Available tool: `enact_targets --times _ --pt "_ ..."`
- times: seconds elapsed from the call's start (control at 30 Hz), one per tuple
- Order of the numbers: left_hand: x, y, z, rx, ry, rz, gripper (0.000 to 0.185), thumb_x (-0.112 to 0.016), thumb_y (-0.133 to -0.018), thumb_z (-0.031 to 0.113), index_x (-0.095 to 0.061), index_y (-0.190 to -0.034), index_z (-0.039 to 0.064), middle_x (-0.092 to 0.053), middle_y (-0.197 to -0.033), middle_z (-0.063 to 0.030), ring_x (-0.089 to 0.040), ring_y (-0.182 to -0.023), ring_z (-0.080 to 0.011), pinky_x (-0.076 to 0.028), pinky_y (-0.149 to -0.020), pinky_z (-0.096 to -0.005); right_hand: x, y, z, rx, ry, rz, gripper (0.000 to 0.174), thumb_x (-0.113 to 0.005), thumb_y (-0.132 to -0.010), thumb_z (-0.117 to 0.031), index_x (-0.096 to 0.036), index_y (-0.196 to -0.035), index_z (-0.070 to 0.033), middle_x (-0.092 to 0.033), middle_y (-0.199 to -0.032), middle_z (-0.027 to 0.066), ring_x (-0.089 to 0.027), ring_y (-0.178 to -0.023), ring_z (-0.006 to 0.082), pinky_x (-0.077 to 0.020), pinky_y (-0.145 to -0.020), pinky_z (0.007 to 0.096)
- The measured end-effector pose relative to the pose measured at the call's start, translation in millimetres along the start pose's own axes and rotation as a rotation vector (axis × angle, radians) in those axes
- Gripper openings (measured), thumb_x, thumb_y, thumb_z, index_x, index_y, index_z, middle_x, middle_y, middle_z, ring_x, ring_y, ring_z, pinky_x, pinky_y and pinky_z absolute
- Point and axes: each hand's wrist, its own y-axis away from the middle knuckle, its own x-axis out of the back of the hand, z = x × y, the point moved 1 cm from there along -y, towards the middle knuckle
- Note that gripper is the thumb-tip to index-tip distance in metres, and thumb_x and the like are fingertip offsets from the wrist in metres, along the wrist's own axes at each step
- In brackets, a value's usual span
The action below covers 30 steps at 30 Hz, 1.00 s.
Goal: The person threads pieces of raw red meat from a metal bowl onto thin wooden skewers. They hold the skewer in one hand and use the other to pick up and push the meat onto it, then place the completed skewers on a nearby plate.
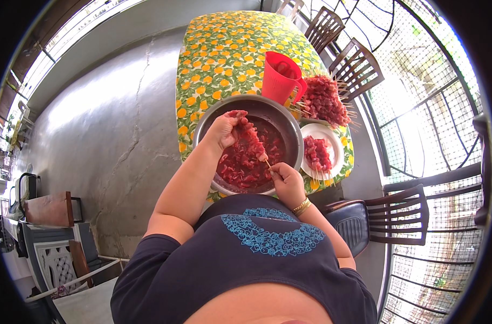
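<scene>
Over a wide metal basin (297, 154), a wooden skewer (267, 163) threaded with raw red meat (252, 139) slants down to the right. My right hand (287, 184) pinches the bare lower end of that stick by the basin's near right rim. At the upper end, my left hand (225, 130) has its fingers closed on meat; how much of the stick lies beneath them is hidden. Loose meat strips (239, 172) sit in reddish liquid in the basin. To the right, a white plate (338, 150) carries several finished meat skewers (318, 154).
A red plastic pitcher (278, 81) stands just beyond the basin. Beside it rises a large pile of meat skewers (325, 99), sticks poking outward. A fruit-patterned tablecloth (217, 52) covers the table. Wooden chairs (357, 69) line the right side, and a dark padded chair (349, 222) is nearer.
</scene>
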Motion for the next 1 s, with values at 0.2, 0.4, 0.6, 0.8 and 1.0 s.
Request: enact_targets --times 0.2,0.4,0.6,0.8,1.0 --pt "-3 1 -6 -0.017 -0.012 -0.059 0.016 -0.045 -0.099 -0.003 -0.059 -0.105 0.001 -0.064 -0.087 -0.012 -0.07 -0.082 -0.032 -0.06 -0.085 -0.0549 -3 2 1 -0.058 -0.037 -0.018 0.005 -0.065 -0.09 -0.005 -0.065 -0.094 -0.002 -0.064 -0.071 0.0098 -0.061 -0.065 0.0169 -0.048 -0.063 0.0302" --pt "-6 9 -13 -0.048 -0.091 -0.102 0.017 -0.042 -0.102 0.003 -0.058 -0.109 0.0 -0.068 -0.098 -0.0172 -0.07 -0.095 -0.0356 -0.06 -0.085 -0.0524 -10 -1 -1 -0.079 -0.088 -0.022 0.006 -0.065 -0.09 -0.007 -0.067 -0.095 -0.004 -0.065 -0.074 0.0145 -0.063 -0.065 0.0275 -0.0492 -0.063 0.0344" --pt "-9 19 1 -0.109 -0.028 -0.147 0.032 -0.047 -0.105 0.026 -0.058 -0.122 0.001 -0.069 -0.112 -0.0201 -0.068 -0.104 -0.0331 -0.058 -0.088 -0.047 -12 -7 -4 -0.08 -0.117 -0.008 0.007 -0.064 -0.091 -0.007 -0.067 -0.096 -0.003 -0.065 -0.074 0.0115 -0.062 -0.065 0.0211 -0.0493 -0.064 0.0316" --pt "-6 18 10 -0.23 -0.148 -0.07 0.029 -0.047 -0.106 0.025 -0.058 -0.118 0.0 -0.069 -0.112 -0.0189 -0.069 -0.101 -0.0297 -0.058 -0.087 -0.0445 -16 -9 -8 -0.056 -0.042 -0.036 0.009 -0.064 -0.093 -0.008 -0.066 -0.099 -0.002 -0.065 -0.072 0.0065 -0.06 -0.066 0.0119 -0.0482 -0.063 0.028" --pt "-8 17 3 -0.401 -0.119 0.068 0.02 -0.046 -0.106 0.015 -0.058 -0.111 -0.001 -0.07 -0.104 -0.0174 -0.069 -0.093 -0.0243 -0.059 -0.082 -0.0368 -21 -12 -9 -0.06 -0.05 -0.026 0.008 -0.064 -0.093 -0.009 -0.066 -0.097 -0.001 -0.061 -0.068 0.006 -0.054 -0.061 0.0116 -0.0447 -0.059 0.0286"
